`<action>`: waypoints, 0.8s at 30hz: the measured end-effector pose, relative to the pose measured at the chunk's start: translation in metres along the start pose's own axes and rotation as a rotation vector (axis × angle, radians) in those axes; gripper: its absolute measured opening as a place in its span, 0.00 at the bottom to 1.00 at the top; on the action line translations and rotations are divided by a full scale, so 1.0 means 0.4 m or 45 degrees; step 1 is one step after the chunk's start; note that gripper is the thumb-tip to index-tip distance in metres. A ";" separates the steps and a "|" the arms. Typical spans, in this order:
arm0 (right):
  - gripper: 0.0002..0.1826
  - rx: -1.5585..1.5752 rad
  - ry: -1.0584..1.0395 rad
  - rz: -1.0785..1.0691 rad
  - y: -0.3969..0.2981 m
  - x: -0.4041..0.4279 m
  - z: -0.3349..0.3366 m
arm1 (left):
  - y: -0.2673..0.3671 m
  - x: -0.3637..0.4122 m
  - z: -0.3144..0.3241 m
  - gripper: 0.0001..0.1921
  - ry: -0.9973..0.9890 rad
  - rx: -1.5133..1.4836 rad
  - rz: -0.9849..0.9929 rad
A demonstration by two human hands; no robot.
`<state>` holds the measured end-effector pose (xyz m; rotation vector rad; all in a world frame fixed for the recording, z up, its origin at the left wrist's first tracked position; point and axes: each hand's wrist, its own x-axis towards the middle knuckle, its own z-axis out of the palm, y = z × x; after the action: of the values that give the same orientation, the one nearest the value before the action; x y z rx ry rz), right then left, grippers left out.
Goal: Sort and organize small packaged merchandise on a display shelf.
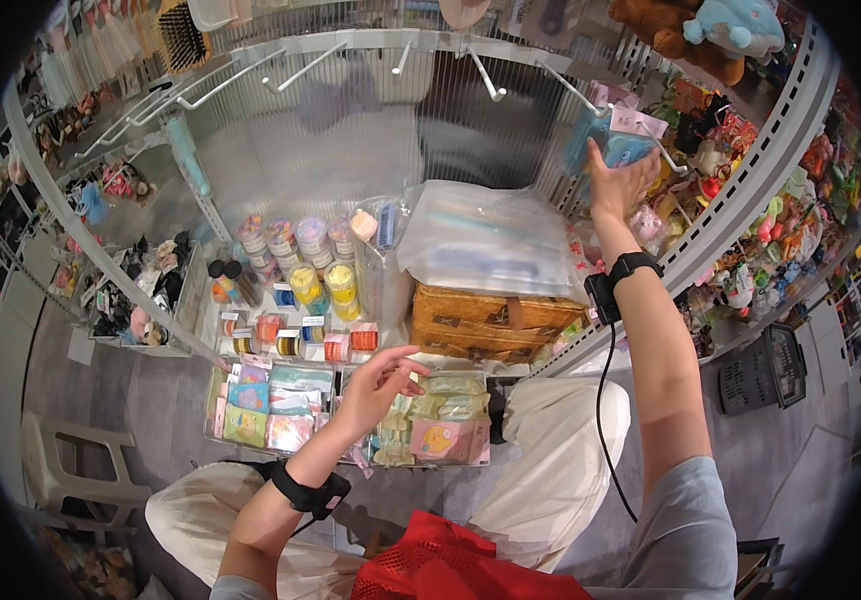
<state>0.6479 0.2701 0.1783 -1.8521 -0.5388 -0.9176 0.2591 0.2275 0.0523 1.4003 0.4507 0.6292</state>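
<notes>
My right hand (620, 184) is raised to the upper right, its fingers against a blue packaged item (624, 150) with a pink header card, which hangs at a white display hook (664, 152). The hand hides part of the package, and whether the fingers grip it cannot be told. With fingers loosely bent and apart, my left hand (385, 382) hovers above a clear bin of packets (449, 439) and holds nothing. Beside it lies another clear bin of colourful packets (246, 424). Jars of hair ties (312, 240) and small coiled hair tie packs (336, 346) stand behind it.
Bare white hooks (486, 75) project from the ribbed clear panel. A brown box (498, 322) under plastic bags (490, 240) fills the shelf's right part. A perforated metal upright (757, 157) stands beside hanging trinkets (745, 225). A stool (85, 457) is at the left, a dark basket (764, 371) at the right.
</notes>
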 end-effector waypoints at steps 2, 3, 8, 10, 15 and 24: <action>0.56 -0.022 0.071 -0.069 0.017 0.007 0.002 | 0.002 0.004 0.006 0.15 -0.012 -0.001 0.004; 0.55 0.041 0.064 -0.059 0.011 -0.003 -0.006 | 0.004 0.003 0.007 0.15 -0.011 -0.002 0.006; 0.55 0.139 0.006 -0.015 -0.023 -0.036 -0.069 | 0.031 0.006 -0.002 0.15 -0.031 -0.015 0.005; 0.55 0.121 -0.050 0.047 -0.036 -0.048 -0.101 | 0.042 0.011 -0.015 0.15 -0.040 0.023 0.025; 0.52 0.172 -0.028 -0.151 -0.019 -0.074 -0.139 | 0.070 0.015 -0.059 0.16 -0.075 0.107 0.071; 0.30 0.227 -0.542 -0.697 -0.137 -0.077 -0.350 | 0.105 -0.009 -0.163 0.16 -0.019 0.081 0.033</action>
<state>0.5401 0.1691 0.2205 -1.7665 -1.3948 -0.7798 0.2091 0.2772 0.0851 1.4726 0.4445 0.6300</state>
